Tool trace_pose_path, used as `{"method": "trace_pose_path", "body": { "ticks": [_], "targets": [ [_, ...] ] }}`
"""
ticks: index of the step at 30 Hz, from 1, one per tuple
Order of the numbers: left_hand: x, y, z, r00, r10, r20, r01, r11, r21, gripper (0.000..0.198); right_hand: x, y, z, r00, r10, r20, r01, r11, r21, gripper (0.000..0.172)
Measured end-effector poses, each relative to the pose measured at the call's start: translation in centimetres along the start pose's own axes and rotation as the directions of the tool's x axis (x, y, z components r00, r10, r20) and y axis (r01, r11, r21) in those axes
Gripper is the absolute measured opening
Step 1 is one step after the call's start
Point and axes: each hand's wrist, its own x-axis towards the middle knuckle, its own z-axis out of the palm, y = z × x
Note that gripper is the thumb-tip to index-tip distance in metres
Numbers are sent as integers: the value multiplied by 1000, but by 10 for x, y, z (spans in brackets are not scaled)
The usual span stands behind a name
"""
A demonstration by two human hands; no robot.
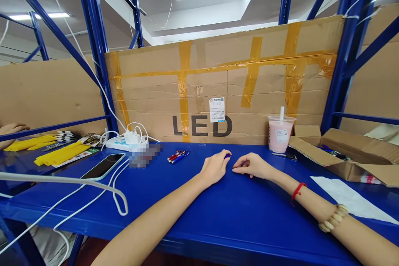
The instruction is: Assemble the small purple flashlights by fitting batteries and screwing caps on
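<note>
My left hand [214, 168] is over the middle of the blue table, its fingers closed on a small blue piece [228, 155] that shows at the fingertips. The rest of that piece is hidden, so its kind is unclear. Just to the right, my right hand [254, 166] has thumb and fingers pinched together low over the tabletop. Whatever is between them, if anything, is too small to see. The two hands are close but apart. Left of them lies a small group of red and blue pens [177, 156].
A phone [104, 167], white cables and a power strip [120, 144] are at left. On the right stand a pink drink cup [280, 135], a dark pen [284, 156], an open carton [314, 156] and white paper [349, 197]. A cardboard wall [149, 99] closes the back.
</note>
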Motion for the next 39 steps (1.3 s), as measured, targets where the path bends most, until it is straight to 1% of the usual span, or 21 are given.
{"method": "trace_pose_path", "body": {
  "ticks": [8,16,23,25,29,30,33,35,39],
  "targets": [
    [-2,1,-3,1000,17,19,-18,1000,19,25,-1,-4,6,999,-10,-30,10,1000,-20,31],
    [-2,2,-4,999,34,26,-35,998,42,24,-2,-7,7,998,-19,-52,17,999,-32,33],
    [-2,2,-4,999,35,26,-37,998,52,24,-1,-6,8,994,-62,-92,53,994,-99,34],
    [-2,3,-4,999,34,29,-36,998,54,24,-1,-7,9,992,-75,-104,61,989,-132,30],
    [-1,3,-4,999,32,27,-33,998,53,24,-5,-13,8,984,-120,-135,86,968,-235,11],
    [-1,3,-4,999,31,27,-32,998,53,24,-7,-15,7,982,-127,-142,87,961,-262,9],
    [-1,2,-3,999,30,30,-32,998,51,25,-10,-22,5,975,-126,-181,61,943,-327,6],
    [0,2,-3,999,31,31,-33,998,49,25,-12,-25,3,967,-116,-228,31,937,-348,4],
    [-1,2,-3,999,30,24,-31,999,44,24,-11,-25,1,932,-93,-350,-23,949,-313,6]
  ]
}}
